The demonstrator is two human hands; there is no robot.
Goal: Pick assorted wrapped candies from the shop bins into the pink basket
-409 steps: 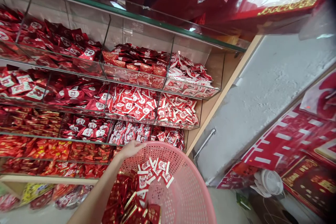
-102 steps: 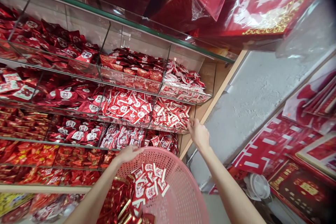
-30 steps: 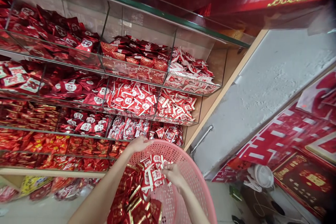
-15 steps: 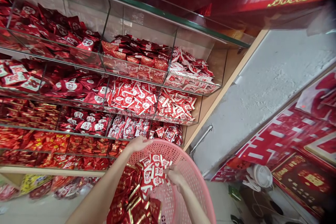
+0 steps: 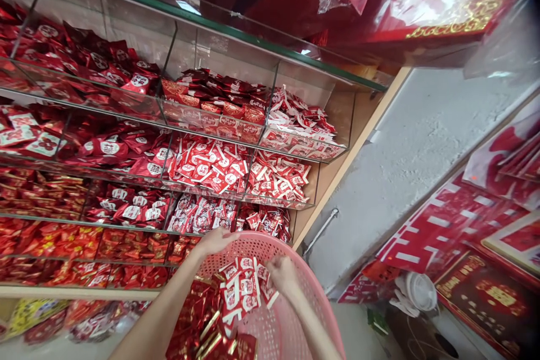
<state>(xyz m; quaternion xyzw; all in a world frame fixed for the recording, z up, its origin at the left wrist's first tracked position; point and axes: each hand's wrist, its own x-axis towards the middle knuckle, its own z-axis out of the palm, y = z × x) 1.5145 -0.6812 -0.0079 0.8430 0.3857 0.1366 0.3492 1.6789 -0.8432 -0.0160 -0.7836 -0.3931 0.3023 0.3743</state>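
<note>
A pink perforated plastic basket (image 5: pixel 313 298) is below me, tilted toward the shelves. My left hand (image 5: pixel 217 241) grips its far rim from the left. Inside it, my right hand (image 5: pixel 283 274) has curled fingers on a few small red-and-white candy packets (image 5: pixel 265 286). Just left of these lies a heap of matching packets (image 5: pixel 241 288), beside darker red packets with gold edges (image 5: pixel 198 309). The right fingertips are partly hidden, so the exact hold is hard to see.
Stepped clear-walled bins (image 5: pixel 211 166) full of red packets rise beyond the basket. A glass shelf edge (image 5: pixel 236 28) runs above. On the right are a grey wall (image 5: pixel 400 140), hanging red decorations (image 5: pixel 434 219) and a white round container (image 5: pixel 422 291). Bagged goods (image 5: pixel 90 320) lie under the shelves.
My right hand has drawn a few red-and-white packets slightly right, apart from the heap. The left hand stays on the rim. The whole view has shifted a little.
</note>
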